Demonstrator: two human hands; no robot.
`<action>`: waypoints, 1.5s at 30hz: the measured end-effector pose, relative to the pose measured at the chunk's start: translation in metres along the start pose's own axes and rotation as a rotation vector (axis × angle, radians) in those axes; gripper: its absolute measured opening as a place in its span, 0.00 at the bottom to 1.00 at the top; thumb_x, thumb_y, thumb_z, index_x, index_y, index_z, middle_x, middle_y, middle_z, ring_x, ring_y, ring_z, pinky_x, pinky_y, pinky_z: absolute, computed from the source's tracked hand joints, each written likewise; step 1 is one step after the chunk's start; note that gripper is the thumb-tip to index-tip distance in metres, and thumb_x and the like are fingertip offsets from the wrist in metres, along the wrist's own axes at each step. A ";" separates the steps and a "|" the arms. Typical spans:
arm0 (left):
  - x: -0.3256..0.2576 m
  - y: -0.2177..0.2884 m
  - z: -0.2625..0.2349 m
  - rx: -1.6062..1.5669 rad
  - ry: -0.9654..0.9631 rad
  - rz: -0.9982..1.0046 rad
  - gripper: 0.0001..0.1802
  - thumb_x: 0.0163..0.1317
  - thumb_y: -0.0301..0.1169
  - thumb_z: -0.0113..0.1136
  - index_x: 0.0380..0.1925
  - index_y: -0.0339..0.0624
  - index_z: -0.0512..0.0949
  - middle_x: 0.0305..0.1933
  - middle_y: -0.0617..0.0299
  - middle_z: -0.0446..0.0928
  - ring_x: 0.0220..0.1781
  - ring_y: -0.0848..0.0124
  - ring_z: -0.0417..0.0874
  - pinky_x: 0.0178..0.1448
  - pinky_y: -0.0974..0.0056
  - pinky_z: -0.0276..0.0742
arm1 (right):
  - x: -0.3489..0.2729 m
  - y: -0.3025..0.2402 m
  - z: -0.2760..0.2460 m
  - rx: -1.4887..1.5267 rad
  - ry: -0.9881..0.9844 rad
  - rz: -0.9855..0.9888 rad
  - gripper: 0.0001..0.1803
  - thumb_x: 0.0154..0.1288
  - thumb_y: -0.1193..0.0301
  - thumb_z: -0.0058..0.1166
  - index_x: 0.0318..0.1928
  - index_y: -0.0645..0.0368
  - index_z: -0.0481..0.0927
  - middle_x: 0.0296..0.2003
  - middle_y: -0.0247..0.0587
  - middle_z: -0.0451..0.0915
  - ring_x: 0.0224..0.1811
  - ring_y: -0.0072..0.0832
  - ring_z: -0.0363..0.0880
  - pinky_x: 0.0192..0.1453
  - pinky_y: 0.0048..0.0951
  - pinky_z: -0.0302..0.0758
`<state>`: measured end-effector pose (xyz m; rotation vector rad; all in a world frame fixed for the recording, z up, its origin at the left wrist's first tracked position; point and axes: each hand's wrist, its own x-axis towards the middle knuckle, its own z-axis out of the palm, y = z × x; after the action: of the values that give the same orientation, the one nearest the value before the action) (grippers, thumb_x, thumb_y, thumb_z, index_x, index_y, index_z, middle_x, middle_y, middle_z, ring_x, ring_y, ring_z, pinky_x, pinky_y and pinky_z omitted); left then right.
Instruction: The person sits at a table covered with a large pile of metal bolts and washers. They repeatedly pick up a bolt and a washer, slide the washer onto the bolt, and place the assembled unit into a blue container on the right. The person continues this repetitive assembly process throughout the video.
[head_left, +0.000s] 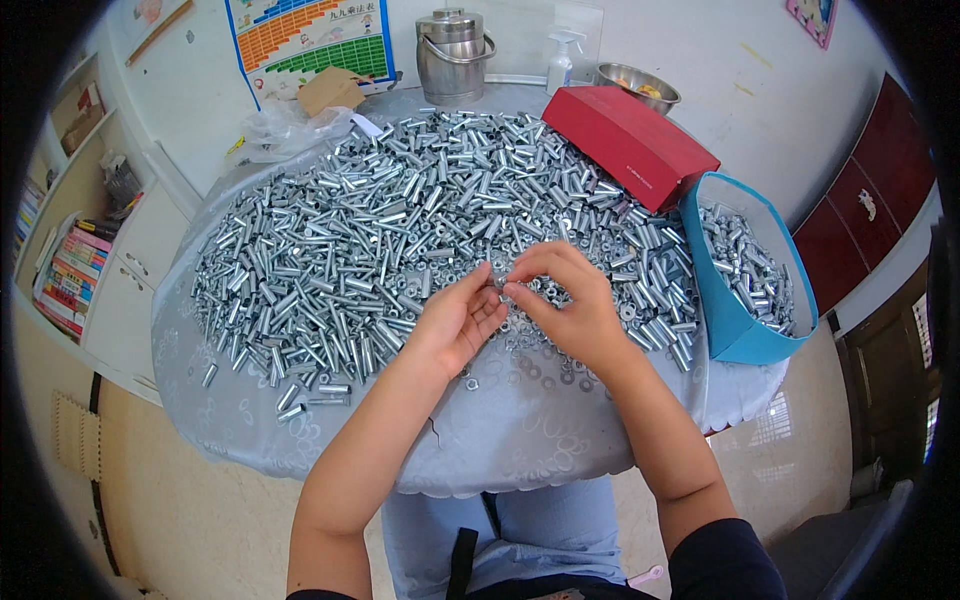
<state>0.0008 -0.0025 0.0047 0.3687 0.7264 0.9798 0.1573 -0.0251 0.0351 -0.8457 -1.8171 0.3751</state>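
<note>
One small, shiny silvery metal piece (499, 282)

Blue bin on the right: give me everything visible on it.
The blue bin is open-topped and deep, with blue outer walls, a paler inside and a soft, fabric-like look; exact material unclear. It stands upright at the right side of the cloth-covered table, holding a heap of silvery metal parts. The red box sits at its far left corner; contact can't be judged. The right hand is clear of it.
</note>
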 end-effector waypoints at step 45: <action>0.001 0.010 -0.003 -0.032 0.032 0.075 0.07 0.60 0.33 0.55 0.29 0.43 0.74 0.23 0.67 0.74 0.26 0.78 0.75 0.36 0.70 0.77 | -0.014 0.018 0.003 -0.190 -0.466 -0.051 0.12 0.46 0.71 0.59 0.34 0.58 0.78 0.38 0.42 0.75 0.42 0.40 0.73 0.47 0.38 0.69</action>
<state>-0.0073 0.0032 0.0077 0.3548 0.7293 1.0690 0.1640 -0.0218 0.0134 -0.8905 -2.3312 0.3936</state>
